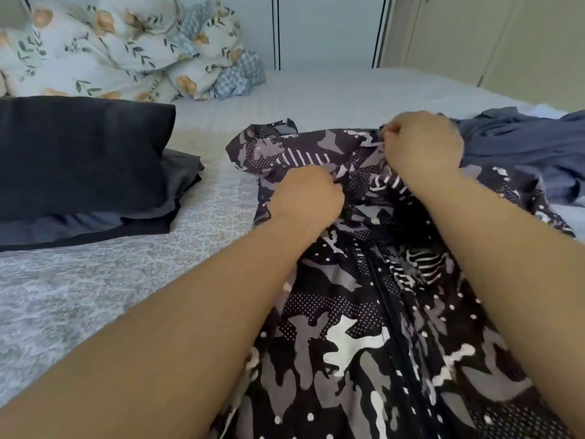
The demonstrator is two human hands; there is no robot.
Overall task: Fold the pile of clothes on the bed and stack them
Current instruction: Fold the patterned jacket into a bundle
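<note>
A black, grey and white camouflage zip jacket (348,327) lies spread on the bed in front of me, zipper running down its middle. My left hand (307,194) grips the fabric near the collar on the left side. My right hand (422,144) pinches the fabric at the upper right, by the shoulder. A stack of folded dark clothes (82,166) sits at the left on the bed. A crumpled blue-grey garment (519,150) lies at the right, partly under the jacket's edge.
The bed (110,280) has a pale patterned sheet. A bunched floral duvet (126,49) lies at the back left. Behind the bed stand a white wardrobe door (326,30) and a beige wall (490,36).
</note>
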